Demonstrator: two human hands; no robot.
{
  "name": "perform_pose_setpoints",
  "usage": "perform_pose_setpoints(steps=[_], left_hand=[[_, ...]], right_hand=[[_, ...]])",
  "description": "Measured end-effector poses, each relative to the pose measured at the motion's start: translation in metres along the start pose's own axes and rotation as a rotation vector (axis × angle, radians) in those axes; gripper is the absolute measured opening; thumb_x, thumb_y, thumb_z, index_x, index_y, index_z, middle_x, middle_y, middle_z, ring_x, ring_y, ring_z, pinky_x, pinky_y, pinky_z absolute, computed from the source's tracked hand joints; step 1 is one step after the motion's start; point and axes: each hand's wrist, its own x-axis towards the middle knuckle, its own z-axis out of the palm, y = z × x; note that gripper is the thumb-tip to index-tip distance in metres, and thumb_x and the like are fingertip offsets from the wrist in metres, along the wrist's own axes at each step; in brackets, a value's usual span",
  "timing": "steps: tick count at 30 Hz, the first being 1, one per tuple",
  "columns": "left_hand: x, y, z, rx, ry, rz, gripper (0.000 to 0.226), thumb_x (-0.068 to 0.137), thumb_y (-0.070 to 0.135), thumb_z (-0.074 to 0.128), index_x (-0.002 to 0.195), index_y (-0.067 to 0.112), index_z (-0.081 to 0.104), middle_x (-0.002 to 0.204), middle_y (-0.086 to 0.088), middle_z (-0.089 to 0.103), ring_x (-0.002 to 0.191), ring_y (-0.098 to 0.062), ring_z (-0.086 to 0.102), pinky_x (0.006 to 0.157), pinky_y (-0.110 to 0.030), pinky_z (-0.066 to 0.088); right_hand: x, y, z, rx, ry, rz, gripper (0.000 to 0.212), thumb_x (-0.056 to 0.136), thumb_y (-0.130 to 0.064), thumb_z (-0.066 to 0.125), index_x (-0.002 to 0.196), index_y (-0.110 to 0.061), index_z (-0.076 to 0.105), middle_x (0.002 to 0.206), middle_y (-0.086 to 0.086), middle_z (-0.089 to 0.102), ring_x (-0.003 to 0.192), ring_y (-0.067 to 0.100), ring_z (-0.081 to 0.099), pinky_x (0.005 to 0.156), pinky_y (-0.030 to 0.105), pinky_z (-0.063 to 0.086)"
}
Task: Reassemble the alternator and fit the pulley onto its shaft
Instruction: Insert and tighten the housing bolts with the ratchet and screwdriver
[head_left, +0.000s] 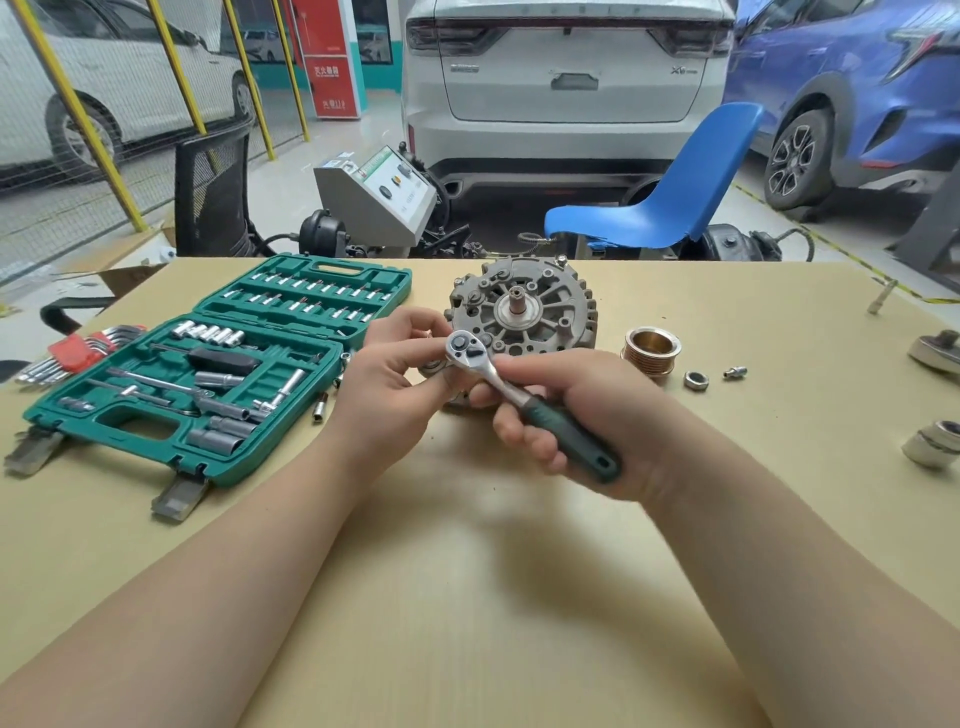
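Both hands hold one ratchet (498, 382) above the table (467, 597): right hand (582, 421) grips its green handle, left hand (395, 369) pinches its head. Behind sits one alternator (540, 306), with one pulley (652, 351) and one nut (696, 381) to its right.

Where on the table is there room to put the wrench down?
Bare tan tabletop lies wide open between the two forearms, near the front edge. It is crowded left around the green socket case, and right of the grey alternator by the brass grooved pulley and small nut.
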Motion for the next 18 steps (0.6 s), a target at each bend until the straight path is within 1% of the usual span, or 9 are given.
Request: perform_pose_setpoints(steps=[3,6,8,9,11,12,14,16,18], left_hand=[[0.0,-0.003,0.002,0.011,0.003,-0.01,0.004,0.092,0.03,0.079,0.092,0.033,0.081,0.113,0.006,0.059,0.109,-0.022,0.055,0.094,-0.028,0.044],[-0.003,-0.005,0.006,-0.057,0.104,-0.047,0.014,0.084,0.02,0.088,0.096,0.014,0.083,0.12,0.001,0.06,0.115,-0.018,0.059,0.103,-0.036,0.05],[-0.004,-0.006,0.007,-0.077,0.139,-0.056,0.019,0.079,0.025,0.093,0.093,0.016,0.083,0.12,0.006,0.06,0.117,-0.014,0.06,0.107,-0.035,0.05],[-0.004,-0.007,0.006,-0.085,0.133,-0.065,0.016,0.08,0.024,0.093,0.09,0.018,0.083,0.12,0.009,0.061,0.118,-0.015,0.061,0.108,-0.038,0.05],[-0.002,-0.011,0.004,-0.111,0.102,-0.081,0.008,0.084,0.021,0.09,0.089,0.021,0.084,0.121,0.013,0.062,0.117,-0.024,0.061,0.109,-0.05,0.049],[-0.001,-0.011,0.003,-0.105,0.079,-0.072,0.006,0.086,0.026,0.088,0.091,0.025,0.084,0.122,0.013,0.062,0.116,-0.028,0.06,0.108,-0.053,0.049],[0.0,-0.008,0.0,-0.069,0.034,-0.043,0.008,0.088,0.04,0.081,0.095,0.038,0.084,0.123,0.012,0.062,0.114,-0.026,0.06,0.107,-0.049,0.049],[0.0,-0.006,0.0,-0.062,0.011,-0.025,0.009,0.089,0.043,0.078,0.096,0.043,0.083,0.124,0.011,0.062,0.116,-0.021,0.06,0.106,-0.043,0.049],[-0.001,-0.007,0.003,-0.069,0.035,-0.028,0.008,0.088,0.039,0.08,0.095,0.038,0.082,0.124,0.009,0.063,0.121,-0.019,0.061,0.109,-0.044,0.048]], right_hand=[[-0.002,0.003,0.002,0.019,-0.02,-0.002,0.035,0.106,-0.031,0.054,0.109,0.001,0.067,0.068,0.013,0.062,0.043,0.015,0.053,0.037,0.023,0.044],[0.004,0.021,0.03,0.153,-0.087,-0.083,0.027,0.11,-0.025,0.048,0.109,-0.001,0.059,0.081,0.021,0.07,0.061,0.028,0.068,0.058,0.037,0.061],[0.008,0.032,0.043,0.218,-0.107,-0.111,0.027,0.112,-0.024,0.045,0.11,-0.001,0.058,0.092,0.024,0.074,0.073,0.033,0.073,0.072,0.046,0.065],[0.009,0.033,0.045,0.229,-0.103,-0.103,0.028,0.112,-0.025,0.046,0.11,0.0,0.058,0.094,0.024,0.075,0.075,0.034,0.075,0.073,0.045,0.066],[0.007,0.025,0.038,0.23,-0.087,-0.046,0.03,0.109,-0.029,0.051,0.107,-0.001,0.061,0.087,0.021,0.075,0.069,0.029,0.074,0.062,0.035,0.064],[0.004,0.018,0.031,0.236,-0.076,-0.005,0.031,0.107,-0.032,0.054,0.103,-0.002,0.062,0.08,0.018,0.074,0.061,0.024,0.071,0.053,0.028,0.059],[0.0,0.006,0.016,0.224,-0.043,0.067,0.033,0.104,-0.035,0.056,0.097,-0.005,0.066,0.069,0.012,0.069,0.045,0.014,0.059,0.039,0.02,0.047],[-0.001,0.002,0.008,0.176,-0.028,0.084,0.035,0.105,-0.037,0.055,0.097,-0.006,0.069,0.068,0.012,0.067,0.041,0.012,0.055,0.034,0.02,0.042],[0.0,0.008,0.013,0.172,-0.039,0.066,0.036,0.106,-0.036,0.052,0.099,-0.004,0.066,0.068,0.014,0.067,0.044,0.017,0.058,0.038,0.023,0.045]])
